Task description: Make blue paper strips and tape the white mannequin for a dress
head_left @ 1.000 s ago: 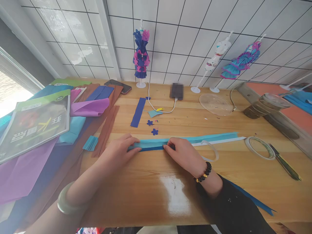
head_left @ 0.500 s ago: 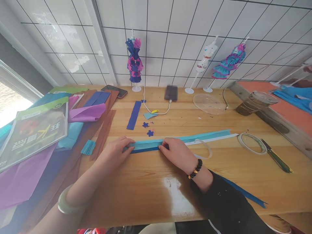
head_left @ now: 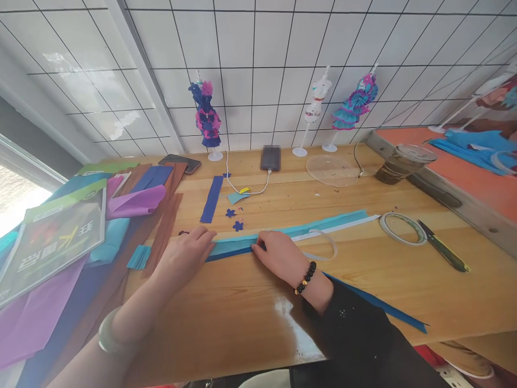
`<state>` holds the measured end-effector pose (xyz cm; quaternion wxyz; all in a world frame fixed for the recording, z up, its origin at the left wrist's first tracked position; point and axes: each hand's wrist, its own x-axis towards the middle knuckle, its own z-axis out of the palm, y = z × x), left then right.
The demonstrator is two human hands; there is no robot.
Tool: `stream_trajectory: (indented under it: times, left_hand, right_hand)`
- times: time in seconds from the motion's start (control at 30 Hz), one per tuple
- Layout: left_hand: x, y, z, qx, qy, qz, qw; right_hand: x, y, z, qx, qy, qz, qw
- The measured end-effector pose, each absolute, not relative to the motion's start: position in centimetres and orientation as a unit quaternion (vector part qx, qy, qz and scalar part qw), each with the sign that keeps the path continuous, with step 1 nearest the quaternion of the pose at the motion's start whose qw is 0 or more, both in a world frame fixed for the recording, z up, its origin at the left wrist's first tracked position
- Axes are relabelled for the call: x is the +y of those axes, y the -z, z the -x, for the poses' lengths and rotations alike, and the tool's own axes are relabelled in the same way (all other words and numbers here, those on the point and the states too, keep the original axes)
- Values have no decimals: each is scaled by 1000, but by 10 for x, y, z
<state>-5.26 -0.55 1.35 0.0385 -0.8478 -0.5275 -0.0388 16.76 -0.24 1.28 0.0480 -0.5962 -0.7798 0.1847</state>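
A long light-blue paper strip (head_left: 323, 224) lies across the wooden table (head_left: 250, 318), with a dark-blue strip showing under its near edge. My left hand (head_left: 181, 257) presses down on the strip's left end, fingers flat. My right hand (head_left: 278, 254), a dark bead bracelet on its wrist, presses the strip a little further right, fingertips on its near edge. A white tape strip (head_left: 339, 228) runs along the light-blue paper's right part and curls into a loop near my right hand. Two small dark-blue paper flowers (head_left: 234, 219) lie just behind the strip.
Coloured paper sheets (head_left: 133, 202) and a green-edged booklet (head_left: 52, 237) cover the left side. A tape roll (head_left: 402, 228), scissors (head_left: 442, 252), a plastic lid (head_left: 331, 170), a drink cup (head_left: 399, 161), a charging phone (head_left: 270, 157) and paper-dress figurines (head_left: 205, 116) stand behind.
The view has swung to the right and up, so everything sits further left in frame. Both hands stay pressed on the light-blue strip, about the same distance apart.
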Motion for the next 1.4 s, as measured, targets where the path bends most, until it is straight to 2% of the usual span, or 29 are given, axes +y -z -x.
stream_trajectory:
  times: [0.2,0.33,0.57,0.73,0.93,1.2,1.4]
  left_hand:
    - [7,-14,42,-588,20,806,63]
    - [10,-18,25,-558,17,827,59]
    - [7,-18,-11,-473,70,859,-180]
    - [9,-11,-9,-481,101,828,-270]
    - [10,-7,-9,-492,129,818,-269]
    - [11,-4,-10,-470,141,832,-260]
    - [10,0,-8,-467,138,839,-243]
  right_hand:
    - [-3,-10,-168,-790,-164,588,52]
    - [-3,-11,-167,-786,-167,593,50]
    - [-3,-12,-167,-778,-182,599,50]
    - [-3,-13,-167,-776,-199,597,50]
    - [-1,-18,-169,-766,-236,596,59]
    - [3,-11,-176,-733,-290,600,134]
    - [5,-18,-180,-647,-462,583,167]
